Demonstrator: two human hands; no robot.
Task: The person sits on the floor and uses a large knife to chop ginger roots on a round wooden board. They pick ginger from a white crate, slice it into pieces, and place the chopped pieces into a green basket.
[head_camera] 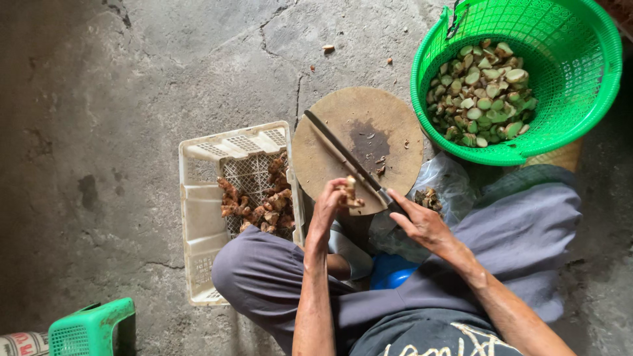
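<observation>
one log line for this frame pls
left hand: holds root piece | right hand: grips knife on round board | green basket: cut pieces | white crate: roots

Left hand [328, 206] was raised, fingers curled shut toward 1 o'clock. Right hand [421, 221] was clenched, reaching toward 10 o'clock; both forearms bare, converging.

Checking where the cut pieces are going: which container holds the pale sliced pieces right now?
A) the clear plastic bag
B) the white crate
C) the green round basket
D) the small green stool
C: the green round basket holds the pale sliced pieces, while the white crate holds brown uncut roots.
</observation>
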